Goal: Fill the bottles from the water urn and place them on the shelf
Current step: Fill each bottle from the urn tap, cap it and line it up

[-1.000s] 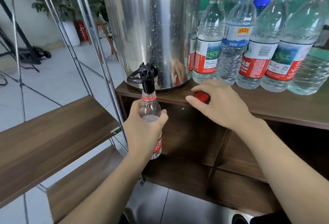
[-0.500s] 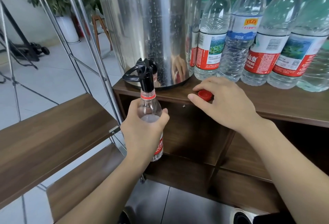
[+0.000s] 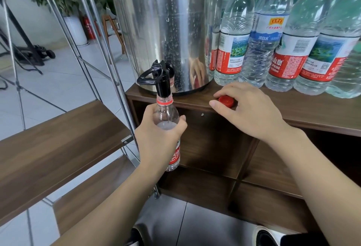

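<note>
A tall steel water urn (image 3: pixel 162 21) stands on a brown wooden cabinet top (image 3: pixel 312 109). Its black tap (image 3: pixel 160 77) juts over the cabinet's front edge. My left hand (image 3: pixel 158 138) grips a clear plastic bottle (image 3: pixel 166 115) with a red label, its open neck right under the tap spout; water reaches up to about the bottle's shoulder. My right hand (image 3: pixel 248 109) rests on the cabinet top, with thumb and fingers around a loose red cap (image 3: pixel 226 101). A metal-framed rack with a wooden shelf (image 3: pixel 58 148) stands to the left.
Several capped water bottles (image 3: pixel 259 36) stand in a row on the cabinet right of the urn. A lower shelf board (image 3: pixel 93 193) sits under the first one. Open cabinet compartments (image 3: pixel 214 148) lie below the top. A potted plant (image 3: pixel 68 11) and a dark stand are far left on the tiled floor.
The view has moved closer and tilted slightly. The bottle stays under the tap in my left hand, and my right hand stays at the red cap.
</note>
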The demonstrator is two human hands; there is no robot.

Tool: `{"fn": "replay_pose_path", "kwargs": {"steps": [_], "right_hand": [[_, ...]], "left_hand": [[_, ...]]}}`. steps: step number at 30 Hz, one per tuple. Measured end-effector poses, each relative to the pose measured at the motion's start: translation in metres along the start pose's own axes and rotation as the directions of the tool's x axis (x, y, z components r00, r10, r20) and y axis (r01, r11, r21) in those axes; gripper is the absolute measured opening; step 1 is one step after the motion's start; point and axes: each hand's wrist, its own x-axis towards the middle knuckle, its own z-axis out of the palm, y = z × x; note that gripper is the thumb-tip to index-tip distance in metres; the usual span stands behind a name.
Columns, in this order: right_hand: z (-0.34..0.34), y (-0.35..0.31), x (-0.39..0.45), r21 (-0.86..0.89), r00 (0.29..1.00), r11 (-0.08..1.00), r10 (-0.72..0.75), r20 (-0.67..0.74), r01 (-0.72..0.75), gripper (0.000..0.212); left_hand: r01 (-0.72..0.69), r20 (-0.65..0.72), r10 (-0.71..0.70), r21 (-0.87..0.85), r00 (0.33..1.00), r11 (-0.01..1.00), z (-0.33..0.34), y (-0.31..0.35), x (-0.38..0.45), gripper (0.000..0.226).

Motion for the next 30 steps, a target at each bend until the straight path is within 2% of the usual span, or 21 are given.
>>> {"fn": "replay_pose_path", "kwargs": {"steps": [30], "right_hand": [[-0.0005,-0.002,0.0005,-0.006,1.0,1.0,0.007,0.003,-0.007,0.039]], "left_hand": [[-0.036,-0.024,0.037,0.008,0.999,0.999,0.0014,-0.0044,0.002,0.036]]}}
